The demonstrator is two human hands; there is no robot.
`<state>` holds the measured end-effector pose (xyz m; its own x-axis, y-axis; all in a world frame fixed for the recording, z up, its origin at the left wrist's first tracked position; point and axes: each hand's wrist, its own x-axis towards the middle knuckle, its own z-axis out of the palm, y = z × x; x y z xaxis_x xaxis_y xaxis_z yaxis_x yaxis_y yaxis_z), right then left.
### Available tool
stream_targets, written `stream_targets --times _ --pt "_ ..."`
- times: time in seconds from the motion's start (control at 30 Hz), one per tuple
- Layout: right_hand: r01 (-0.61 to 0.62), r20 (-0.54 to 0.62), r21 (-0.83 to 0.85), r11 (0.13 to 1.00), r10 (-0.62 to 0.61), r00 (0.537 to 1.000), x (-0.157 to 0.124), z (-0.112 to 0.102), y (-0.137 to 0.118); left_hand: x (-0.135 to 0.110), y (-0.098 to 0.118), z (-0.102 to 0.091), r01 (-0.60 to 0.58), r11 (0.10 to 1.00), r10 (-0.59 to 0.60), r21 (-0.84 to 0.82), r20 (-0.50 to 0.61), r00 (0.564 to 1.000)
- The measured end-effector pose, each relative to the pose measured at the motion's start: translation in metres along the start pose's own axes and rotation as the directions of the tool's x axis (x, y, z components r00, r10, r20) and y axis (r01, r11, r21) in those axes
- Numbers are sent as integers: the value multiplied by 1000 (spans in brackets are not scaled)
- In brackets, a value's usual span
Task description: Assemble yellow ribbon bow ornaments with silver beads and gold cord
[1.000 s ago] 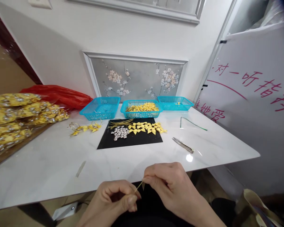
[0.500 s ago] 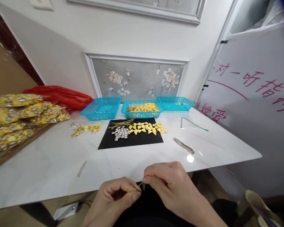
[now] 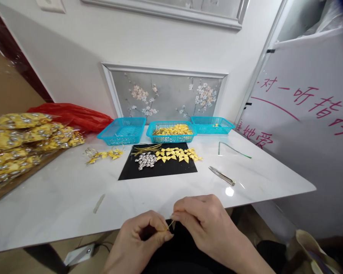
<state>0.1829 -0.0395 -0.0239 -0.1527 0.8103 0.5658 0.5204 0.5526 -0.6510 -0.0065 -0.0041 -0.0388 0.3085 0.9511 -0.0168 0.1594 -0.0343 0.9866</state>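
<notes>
Head view shows the left hand (image 3: 133,240) and the right hand (image 3: 204,220) pinching one thin wire (image 3: 170,225) tightly, scissors (image 3: 221,176) lying at one o'clock from the latter.

This looks like a handcraft workspace: snips (image 3: 222,176), silvery beads (image 3: 146,161) and yellow pieces (image 3: 175,154) on a table (image 3: 71,201), filled bags (image 3: 13,142) heaped left.

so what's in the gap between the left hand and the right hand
A thin yellow strand spans it, pinched by the left hand and the right hand; the head view shows this.
</notes>
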Motion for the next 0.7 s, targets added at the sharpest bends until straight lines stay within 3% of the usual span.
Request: stream_targets --times 0.2,0.33,0.53,0.7 --pt "39 -57 -79 996 -44 997 1 -3 3 8 0 -3 -30 999 30 17 -32 999" --pt "2 -68 -58 998 -6 998 -2 -5 5 9 4 -10 -49 998 46 -34 -80 996" --pt "-105 71 -77 991 111 991 -13 0 10 -1 20 -7 -56 976 21 -209 -165 986" --pt "-82 88 -109 991 91 992 -17 -4 9 -3 21 -4 -20 981 -26 -192 -234 972"
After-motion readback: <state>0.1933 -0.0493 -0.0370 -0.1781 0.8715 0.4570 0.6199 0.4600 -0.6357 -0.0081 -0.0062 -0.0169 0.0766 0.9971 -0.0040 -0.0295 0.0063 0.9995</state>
